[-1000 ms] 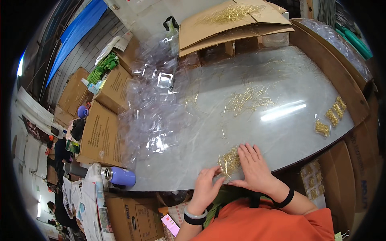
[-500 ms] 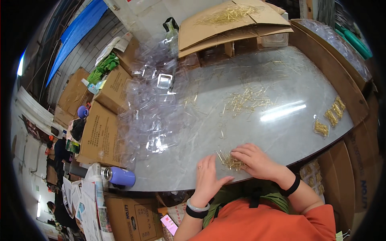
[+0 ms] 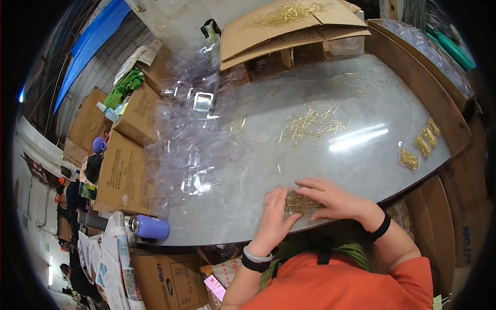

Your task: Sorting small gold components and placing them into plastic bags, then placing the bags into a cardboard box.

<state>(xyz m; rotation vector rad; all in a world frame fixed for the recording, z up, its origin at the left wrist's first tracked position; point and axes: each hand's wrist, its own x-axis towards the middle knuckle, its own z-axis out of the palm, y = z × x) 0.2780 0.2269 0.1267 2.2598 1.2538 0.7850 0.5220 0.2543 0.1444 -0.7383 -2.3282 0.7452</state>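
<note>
At the frame's lower centre, the unclenched, flat-fingered left hand [image 3: 273,219] and loosely arched right hand [image 3: 336,200] flank a bundle of thin, gold-coloured metal wires [image 3: 298,203]. It looks light, springy and slippery, probably best held at its 2 ends.

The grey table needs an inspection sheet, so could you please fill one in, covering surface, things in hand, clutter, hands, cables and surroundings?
Surface: grey table, glossy, with a strip of reflected light.
Things in hand: bunch of gold wires at the near edge; loose wires scattered farther back; small packets at right.
Clutter: clear plastic trays heaped at left; purple bottle near the front edge.
Hands: left hand beside the bunch, thumb spread; right hand partly over it, grip unclear.
Cables: nothing seen.
Surroundings: cardboard boxes at left; cardboard sheets behind, a gold heap on top.
</note>
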